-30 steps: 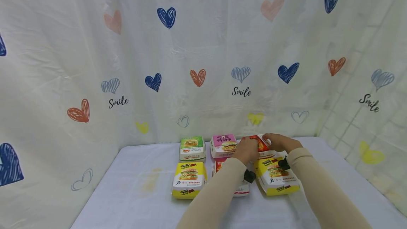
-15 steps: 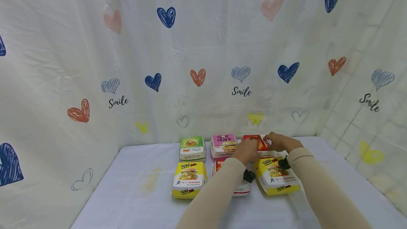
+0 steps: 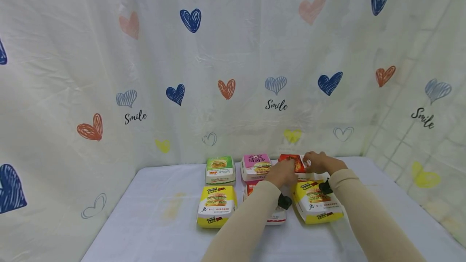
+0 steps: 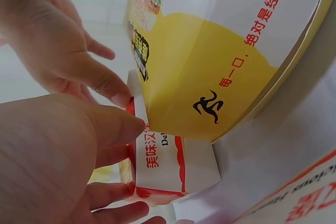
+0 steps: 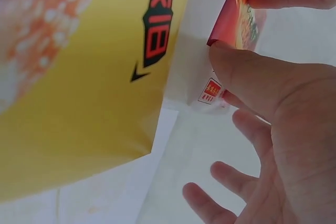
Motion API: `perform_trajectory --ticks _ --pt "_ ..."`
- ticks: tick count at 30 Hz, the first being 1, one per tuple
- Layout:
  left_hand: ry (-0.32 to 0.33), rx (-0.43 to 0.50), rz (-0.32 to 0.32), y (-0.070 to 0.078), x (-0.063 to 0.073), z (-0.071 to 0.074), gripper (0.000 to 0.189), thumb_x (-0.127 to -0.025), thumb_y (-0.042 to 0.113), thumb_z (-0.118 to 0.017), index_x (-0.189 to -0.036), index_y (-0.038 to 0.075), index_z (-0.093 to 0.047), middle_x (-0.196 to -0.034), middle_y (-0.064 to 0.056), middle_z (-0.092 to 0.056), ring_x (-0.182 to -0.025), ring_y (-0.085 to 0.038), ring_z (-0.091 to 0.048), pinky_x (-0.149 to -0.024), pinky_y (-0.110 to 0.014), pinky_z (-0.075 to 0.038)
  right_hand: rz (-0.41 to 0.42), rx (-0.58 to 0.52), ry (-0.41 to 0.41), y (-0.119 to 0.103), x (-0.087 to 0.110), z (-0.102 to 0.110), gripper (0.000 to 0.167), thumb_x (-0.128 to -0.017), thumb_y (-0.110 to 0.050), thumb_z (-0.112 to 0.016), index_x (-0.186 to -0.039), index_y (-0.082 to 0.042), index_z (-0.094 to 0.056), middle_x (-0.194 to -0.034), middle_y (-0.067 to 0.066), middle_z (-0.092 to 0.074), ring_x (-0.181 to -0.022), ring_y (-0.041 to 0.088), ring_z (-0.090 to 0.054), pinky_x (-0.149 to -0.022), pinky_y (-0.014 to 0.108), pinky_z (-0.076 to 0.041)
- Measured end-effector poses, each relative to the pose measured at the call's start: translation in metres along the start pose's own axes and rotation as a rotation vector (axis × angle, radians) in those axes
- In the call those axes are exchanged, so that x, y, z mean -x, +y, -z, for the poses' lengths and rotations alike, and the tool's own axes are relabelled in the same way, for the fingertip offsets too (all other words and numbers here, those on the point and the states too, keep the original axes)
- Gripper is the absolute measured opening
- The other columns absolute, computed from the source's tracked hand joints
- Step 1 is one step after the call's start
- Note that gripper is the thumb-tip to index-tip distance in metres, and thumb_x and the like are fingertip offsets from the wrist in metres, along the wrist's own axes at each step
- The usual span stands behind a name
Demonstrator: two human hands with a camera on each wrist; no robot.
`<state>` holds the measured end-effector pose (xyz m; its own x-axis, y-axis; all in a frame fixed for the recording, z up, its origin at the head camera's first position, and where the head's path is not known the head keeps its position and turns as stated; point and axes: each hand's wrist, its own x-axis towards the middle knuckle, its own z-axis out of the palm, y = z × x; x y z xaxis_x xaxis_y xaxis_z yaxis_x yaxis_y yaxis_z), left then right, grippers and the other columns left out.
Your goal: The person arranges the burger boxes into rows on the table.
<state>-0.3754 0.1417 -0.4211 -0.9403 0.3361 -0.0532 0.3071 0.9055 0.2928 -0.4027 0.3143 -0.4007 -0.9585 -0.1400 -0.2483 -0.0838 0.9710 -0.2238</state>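
In the back row at the right sits a red and white burger box (image 3: 299,165), both hands on it. My left hand (image 3: 283,172) grips its left side; in the left wrist view the thumb lies along the near top edge, the other fingers at the side. My right hand (image 3: 320,162) holds the right side, its thumb (image 5: 236,69) on the near edge and the lower fingers spread off the box. Directly in front stands a yellow and white burger box (image 3: 316,203), turned slightly askew. The left hand hides part of the red box's front.
A pink burger box (image 3: 256,167) and a green one (image 3: 220,170) continue the back row leftward. In front stand another yellow box (image 3: 217,206) and a red and white box (image 3: 277,216), partly covered by the left forearm. A heart-printed curtain (image 3: 233,60) hangs behind the white-covered table (image 3: 153,213).
The red box in my hands looked tilted a second ago and now sits straighter, shifted slightly right. Both hands have barely moved, and the other boxes stay put.
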Motion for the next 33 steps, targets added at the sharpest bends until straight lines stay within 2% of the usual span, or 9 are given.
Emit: perform_trajectory --ticks 4,7,13,18,23,26,33 --pt "-0.023 0.046 0.019 0.0015 0.0034 0.0014 0.027 -0.094 0.034 -0.073 -0.118 0.023 -0.066 -0.101 0.004 -0.061 -0.085 -0.016 -0.057 -0.07 -0.031 -0.048 -0.022 -0.032 -0.023 0.0008 0.0003 0.0011 0.046 -0.094 -0.021 -0.071 -0.133 -0.005 -0.054 -0.13 0.029 -0.053 -0.117 0.047 -0.045 -0.1 0.069 -0.044" --pt "-0.024 0.042 0.019 0.0022 0.0056 0.0031 0.02 -0.094 0.033 -0.072 -0.11 0.021 -0.069 -0.097 0.003 -0.06 -0.083 -0.016 -0.058 -0.067 -0.03 -0.048 -0.034 -0.042 -0.045 0.0018 0.0 0.0023 0.045 -0.094 -0.022 -0.071 -0.132 -0.007 -0.052 -0.126 0.029 -0.055 -0.113 0.043 -0.05 -0.099 0.067 -0.046" --pt "-0.002 -0.012 0.01 0.0031 0.0076 0.0042 0.022 -0.095 0.037 -0.07 -0.109 0.019 -0.073 -0.118 0.001 -0.056 -0.09 -0.017 -0.054 -0.074 -0.031 -0.049 -0.028 -0.049 -0.063 0.0032 -0.0005 0.0033 0.044 -0.094 -0.024 -0.071 -0.129 -0.009 -0.049 -0.122 0.028 -0.055 -0.109 0.042 -0.051 -0.097 0.065 -0.046" --pt "0.014 -0.054 0.004 0.0044 0.0082 0.0041 0.022 -0.094 0.038 -0.07 -0.105 0.019 -0.075 -0.121 0.002 -0.052 -0.093 -0.016 -0.049 -0.078 -0.032 -0.051 -0.049 -0.071 -0.071 0.0029 -0.0019 0.003 0.055 -0.093 -0.025 -0.071 -0.139 -0.008 -0.046 -0.133 0.032 -0.053 -0.116 0.047 -0.051 -0.101 0.07 -0.043" --pt "0.03 -0.096 0.007 0.005 0.0058 0.0018 0.021 -0.093 0.038 -0.071 -0.101 0.02 -0.075 -0.118 0.003 -0.051 -0.098 -0.016 -0.046 -0.08 -0.033 -0.051 -0.041 -0.037 -0.061 0.0024 -0.0028 0.0013 0.074 -0.095 -0.03 -0.068 -0.155 -0.003 -0.035 -0.155 0.034 -0.034 -0.137 0.06 -0.033 -0.107 0.076 -0.034" --pt "0.049 -0.131 0.007 0.0051 0.0038 -0.0001 0.021 -0.093 0.038 -0.071 -0.104 0.022 -0.076 -0.123 0.003 -0.053 -0.102 -0.016 -0.048 -0.082 -0.034 -0.053 -0.022 -0.018 -0.038 0.0023 -0.0036 -0.0001 0.079 -0.095 -0.032 -0.067 -0.157 0.0 -0.03 -0.157 0.035 -0.028 -0.141 0.064 -0.026 -0.108 0.077 -0.031" --pt "0.068 -0.144 0.028 0.0055 0.001 -0.0033 0.024 -0.091 0.04 -0.074 -0.109 0.024 -0.076 -0.134 0.003 -0.053 -0.105 -0.015 -0.051 -0.087 -0.035 -0.056 -0.007 -0.011 -0.019 -0.0003 0.0006 0.0001 0.073 -0.095 -0.034 -0.067 -0.153 0.001 -0.039 -0.154 0.035 -0.029 -0.14 0.066 -0.023 -0.107 0.077 -0.033"
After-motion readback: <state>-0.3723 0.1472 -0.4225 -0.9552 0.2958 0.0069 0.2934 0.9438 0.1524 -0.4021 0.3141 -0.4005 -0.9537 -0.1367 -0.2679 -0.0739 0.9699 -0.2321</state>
